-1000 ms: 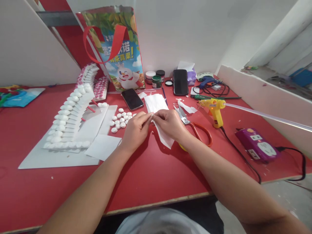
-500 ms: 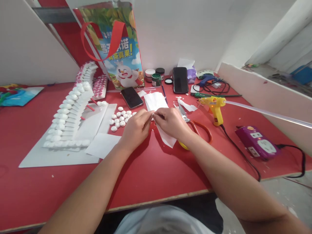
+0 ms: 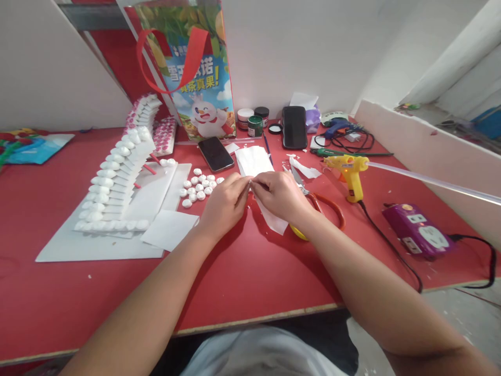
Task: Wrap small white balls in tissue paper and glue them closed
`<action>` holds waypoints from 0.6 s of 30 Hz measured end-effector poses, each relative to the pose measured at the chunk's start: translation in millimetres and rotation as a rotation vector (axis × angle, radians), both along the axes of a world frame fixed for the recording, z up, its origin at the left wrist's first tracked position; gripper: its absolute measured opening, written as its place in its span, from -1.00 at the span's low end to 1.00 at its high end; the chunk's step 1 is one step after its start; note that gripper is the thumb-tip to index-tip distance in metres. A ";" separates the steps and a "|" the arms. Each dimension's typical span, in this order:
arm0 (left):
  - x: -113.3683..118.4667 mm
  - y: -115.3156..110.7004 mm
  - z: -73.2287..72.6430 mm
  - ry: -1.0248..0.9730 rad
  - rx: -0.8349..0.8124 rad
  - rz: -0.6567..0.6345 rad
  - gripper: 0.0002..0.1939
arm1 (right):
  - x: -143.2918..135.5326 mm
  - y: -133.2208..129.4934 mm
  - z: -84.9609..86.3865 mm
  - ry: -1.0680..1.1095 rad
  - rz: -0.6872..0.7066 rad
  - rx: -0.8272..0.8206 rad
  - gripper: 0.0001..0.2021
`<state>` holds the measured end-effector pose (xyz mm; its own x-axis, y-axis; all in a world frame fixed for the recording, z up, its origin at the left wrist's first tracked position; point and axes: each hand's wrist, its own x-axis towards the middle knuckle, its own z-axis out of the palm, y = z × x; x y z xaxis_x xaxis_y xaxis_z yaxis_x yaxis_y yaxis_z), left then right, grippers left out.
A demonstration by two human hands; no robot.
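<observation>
My left hand (image 3: 228,205) and my right hand (image 3: 279,194) meet at the fingertips over the red table. Both are closed in a pinch around a tiny white piece, mostly hidden between the fingers. Beneath and behind them lie white paper sheets (image 3: 254,160). Left of my left hand is a group of small white rolled pieces (image 3: 201,195). A curved structure of white folded pieces (image 3: 102,183) stands on a white board (image 3: 58,247) farther left. Scissors with orange handles (image 3: 332,206) lie partly behind my right hand.
A yellow glue gun (image 3: 354,180) and a purple power strip (image 3: 417,230) are at the right. Phones (image 3: 216,154) (image 3: 295,128), paint jars (image 3: 255,126) and a tall printed bag (image 3: 199,78) stand or lie at the back. A loose paper sheet (image 3: 170,230) overlaps the board.
The whole view has shifted slightly, so things appear a little farther right. My hands keep the same fingertip pinch, with barely any movement between them.
</observation>
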<state>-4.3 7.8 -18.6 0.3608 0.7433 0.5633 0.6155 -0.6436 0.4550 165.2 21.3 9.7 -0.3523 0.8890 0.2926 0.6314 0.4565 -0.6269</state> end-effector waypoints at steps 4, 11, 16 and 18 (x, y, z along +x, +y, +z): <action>2.7 -0.6 -1.7 0.089 0.063 0.066 -0.74 | -2.5 -1.1 -0.9 -0.056 -0.011 0.042 -0.68; 2.9 -0.3 -2.1 0.076 0.075 0.054 -0.75 | -2.6 -2.2 -1.6 -0.053 -0.046 0.045 -0.68; 2.0 0.3 -2.2 0.045 0.042 0.024 -0.69 | -3.2 -1.5 -2.6 0.034 -0.064 -0.020 -0.69; 1.5 0.4 -1.8 0.032 0.023 0.023 -0.67 | -3.4 -1.1 -3.3 0.076 -0.072 -0.057 -0.69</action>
<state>-2.9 8.2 -20.4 0.3619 0.7388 0.5685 0.6446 -0.6389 0.4199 161.7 20.2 6.3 -0.2656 0.9272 0.2641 0.6108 0.3738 -0.6980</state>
